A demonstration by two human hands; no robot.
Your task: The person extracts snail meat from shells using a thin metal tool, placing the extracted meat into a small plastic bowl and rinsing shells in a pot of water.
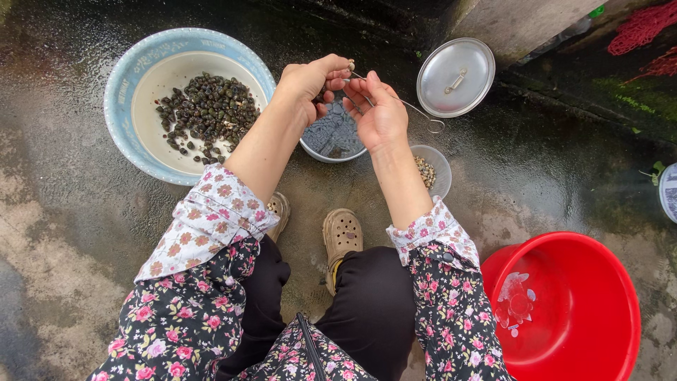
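My left hand (309, 81) is closed around small dark snails, with one pale snail (350, 65) pinched at the fingertips. My right hand (381, 109) holds a thin metal wire pick (416, 111) whose tip meets that snail; its looped end sticks out to the right. Both hands hover over a small metal pot (333, 141) with dark contents. A wide pale blue basin (137, 77) to the left holds a heap of dark snails (208, 113).
A small clear bowl (438, 164) with brownish bits sits by my right wrist. A metal lid (455, 77) lies beyond it. A red plastic basin (575, 303) stands at the lower right. My feet in tan clogs (342, 236) rest on wet concrete.
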